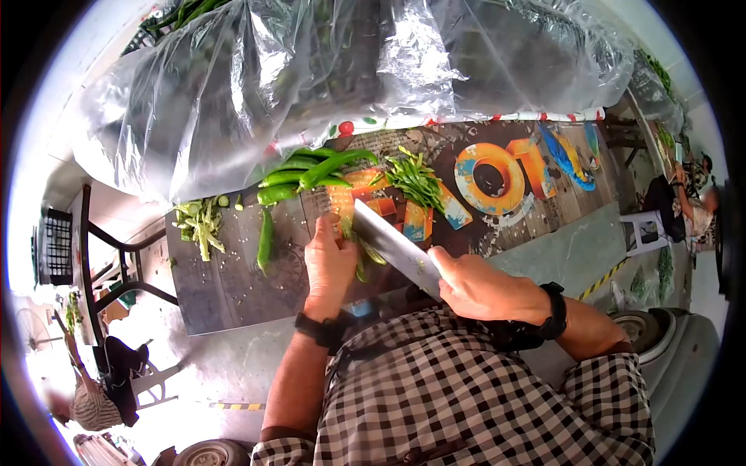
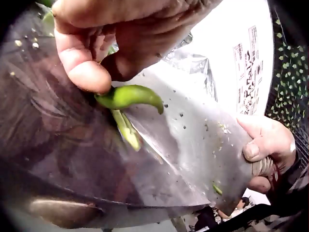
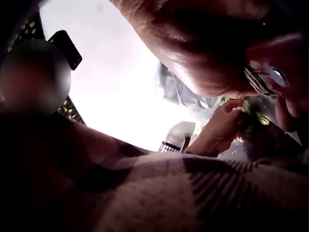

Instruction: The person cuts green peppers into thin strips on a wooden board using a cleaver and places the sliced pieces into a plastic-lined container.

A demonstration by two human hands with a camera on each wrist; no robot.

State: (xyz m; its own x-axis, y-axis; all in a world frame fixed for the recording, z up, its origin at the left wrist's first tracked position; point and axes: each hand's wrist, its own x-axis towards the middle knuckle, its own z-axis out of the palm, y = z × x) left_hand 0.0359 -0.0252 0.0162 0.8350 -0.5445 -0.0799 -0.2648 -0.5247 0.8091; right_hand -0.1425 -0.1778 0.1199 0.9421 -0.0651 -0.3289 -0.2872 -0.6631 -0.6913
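Note:
My left hand [image 1: 329, 260] pinches a green pepper [image 2: 130, 97] close over the table, its curved tip poking out past the fingertips. A split pale-green piece [image 2: 127, 130] hangs just below it, along the cleaver's edge. The handle of a broad cleaver [image 1: 396, 248] is gripped in my right hand [image 1: 489, 286]; its blade slants up and left towards the left hand, with bits of pepper stuck to it. Whole green peppers [image 1: 318, 169] are heaped beyond the left hand, and a single pepper [image 1: 265, 242] lies to its left. Cut green strips [image 1: 417, 183] form a pile beyond the blade.
Pale pepper scraps [image 1: 203, 227] lie at the left end of the printed table [image 1: 233, 304]. Clear plastic sheeting [image 1: 326, 78] covers a bulky load along the far edge. A white stool [image 1: 646, 233] and a seated person [image 1: 699, 213] are off to the right.

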